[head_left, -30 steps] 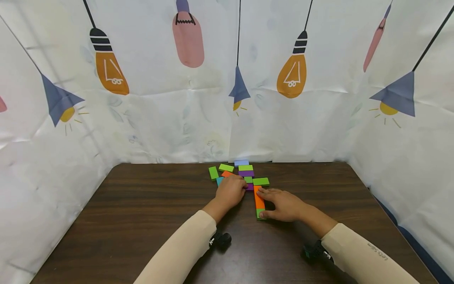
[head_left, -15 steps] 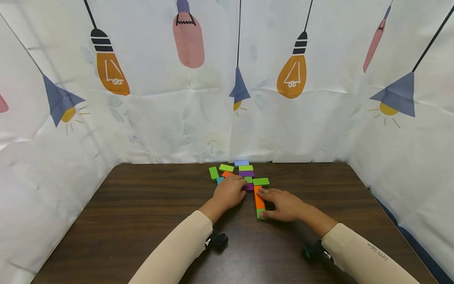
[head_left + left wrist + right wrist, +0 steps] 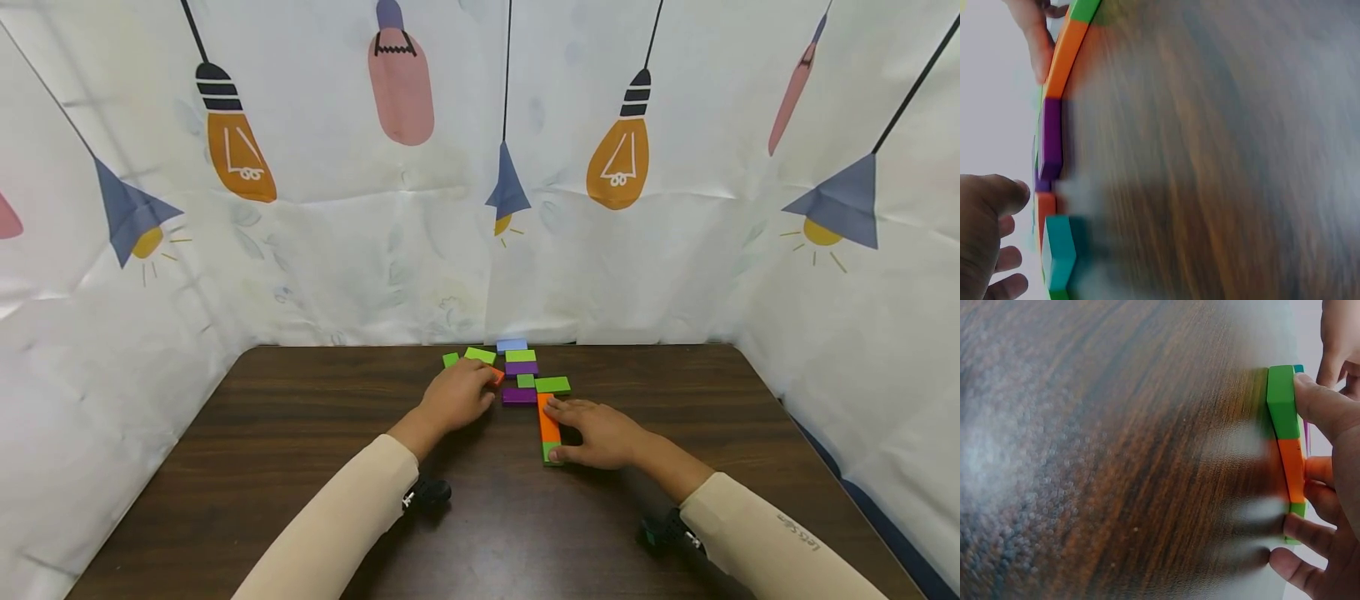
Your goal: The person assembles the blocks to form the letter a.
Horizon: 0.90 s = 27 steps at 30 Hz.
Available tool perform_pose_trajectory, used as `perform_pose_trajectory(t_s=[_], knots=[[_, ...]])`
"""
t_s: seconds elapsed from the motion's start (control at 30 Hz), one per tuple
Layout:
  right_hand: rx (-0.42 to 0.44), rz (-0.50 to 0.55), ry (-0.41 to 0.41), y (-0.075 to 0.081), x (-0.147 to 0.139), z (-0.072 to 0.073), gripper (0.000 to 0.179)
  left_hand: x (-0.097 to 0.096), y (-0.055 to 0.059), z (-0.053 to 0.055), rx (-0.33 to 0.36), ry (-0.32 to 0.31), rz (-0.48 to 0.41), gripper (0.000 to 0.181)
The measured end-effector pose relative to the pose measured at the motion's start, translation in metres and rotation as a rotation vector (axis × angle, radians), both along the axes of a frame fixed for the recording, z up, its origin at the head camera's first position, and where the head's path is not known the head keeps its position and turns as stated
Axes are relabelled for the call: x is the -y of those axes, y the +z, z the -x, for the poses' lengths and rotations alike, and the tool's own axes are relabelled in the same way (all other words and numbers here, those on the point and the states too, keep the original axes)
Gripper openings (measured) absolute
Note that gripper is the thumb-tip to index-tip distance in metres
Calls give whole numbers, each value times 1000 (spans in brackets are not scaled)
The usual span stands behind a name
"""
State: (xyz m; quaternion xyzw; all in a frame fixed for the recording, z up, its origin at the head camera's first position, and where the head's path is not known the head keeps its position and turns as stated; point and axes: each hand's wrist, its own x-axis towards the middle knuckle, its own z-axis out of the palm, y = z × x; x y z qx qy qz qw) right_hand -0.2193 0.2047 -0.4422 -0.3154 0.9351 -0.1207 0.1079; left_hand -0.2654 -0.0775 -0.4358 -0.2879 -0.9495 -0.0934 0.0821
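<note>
Wood-grain tabletop (image 3: 262,483), lamp-print sheet (image 3: 420,258) behind. Orange block (image 3: 549,430) and adjoining green block (image 3: 1281,394), both touched by spread right grip (image 3: 600,432). Left of orange block: purple block (image 3: 517,397); farther left, vermilion block (image 3: 1046,209) near loosely spread left grip (image 3: 457,396), contact unclear. Likely hazard: blocks skewed by sideways nudge.

The tabletop (image 3: 517,533) between the sleeves (image 3: 341,504) leaves room to pass, until the front purple block (image 3: 519,397) bars the way.
</note>
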Motion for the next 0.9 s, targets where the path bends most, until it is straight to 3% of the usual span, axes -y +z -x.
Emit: perform_pose_trajectory(t_s=[0.13,0.5,0.9], knots=[[10,-2,-2,0,0,0,85,11,1,1,18,22,21,27],[7,-16,-11,-2,1,1,85,37,-5,2,13,-71,-35,19],[11,-6,-6,-1,1,-1,84,43,-14,2,38,-50,-78,23]])
